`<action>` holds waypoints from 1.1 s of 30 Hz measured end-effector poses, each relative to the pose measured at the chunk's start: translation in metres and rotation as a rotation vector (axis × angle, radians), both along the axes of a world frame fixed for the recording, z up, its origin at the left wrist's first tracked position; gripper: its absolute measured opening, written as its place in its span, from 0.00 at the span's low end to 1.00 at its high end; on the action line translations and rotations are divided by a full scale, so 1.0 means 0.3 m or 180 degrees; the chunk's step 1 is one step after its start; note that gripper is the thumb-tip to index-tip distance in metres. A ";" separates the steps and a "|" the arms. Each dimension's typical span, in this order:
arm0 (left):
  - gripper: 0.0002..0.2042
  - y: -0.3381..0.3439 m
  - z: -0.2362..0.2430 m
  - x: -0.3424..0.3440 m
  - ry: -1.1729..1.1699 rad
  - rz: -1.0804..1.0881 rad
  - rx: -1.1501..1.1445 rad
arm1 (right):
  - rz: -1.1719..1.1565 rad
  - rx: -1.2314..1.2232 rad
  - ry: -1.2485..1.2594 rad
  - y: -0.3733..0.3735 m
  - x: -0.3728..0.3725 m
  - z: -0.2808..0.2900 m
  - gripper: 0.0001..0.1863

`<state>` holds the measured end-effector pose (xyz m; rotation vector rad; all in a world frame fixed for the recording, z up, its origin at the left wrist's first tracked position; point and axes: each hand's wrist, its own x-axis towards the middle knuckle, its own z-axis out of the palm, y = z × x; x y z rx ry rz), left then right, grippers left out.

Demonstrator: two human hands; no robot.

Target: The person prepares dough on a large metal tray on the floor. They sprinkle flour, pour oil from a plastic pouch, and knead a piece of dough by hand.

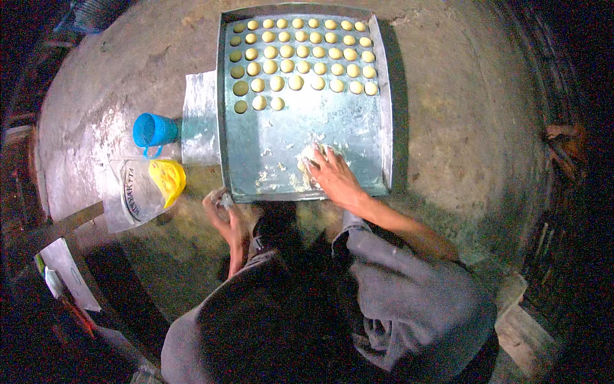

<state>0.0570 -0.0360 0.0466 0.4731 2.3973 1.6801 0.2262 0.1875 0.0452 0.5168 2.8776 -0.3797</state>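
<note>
A metal tray [252, 141] holds several rows of small round pale dough pieces [295, 82] in its far part, with white smears and scraps nearer me. My right hand [336, 176] lies in the tray's near middle, fingers spread over a pale lump of dough [307, 157], partly hidden by them. My left hand [224, 221] is at the tray's near left corner, thumb and fingers curled around a small greyish thing I cannot make out, beside or against the rim.
Left of the tray are a flat pale sheet [198, 115], a blue mug [153, 131], and a clear bag [131, 198] with yellow contents [167, 180] on the concrete floor [454, 115]. My grey-clothed legs [409, 294] fill the lower middle. Boards [67, 227] lie at lower left.
</note>
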 end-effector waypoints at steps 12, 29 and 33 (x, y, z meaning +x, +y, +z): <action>0.18 0.161 -0.049 -0.159 0.1110 -0.0564 -0.0397 | 0.0143 -0.0185 0.0876 0.171 0.077 -0.049 0.15; 0.21 0.216 -0.051 -0.218 0.1209 -0.1186 -0.0531 | 0.0092 -0.0197 0.0936 0.011 -0.040 -0.143 0.18; 0.21 0.191 -0.033 -0.211 0.1171 -0.1013 -0.0648 | -0.0265 -0.0928 0.1609 0.075 -0.047 -0.098 0.15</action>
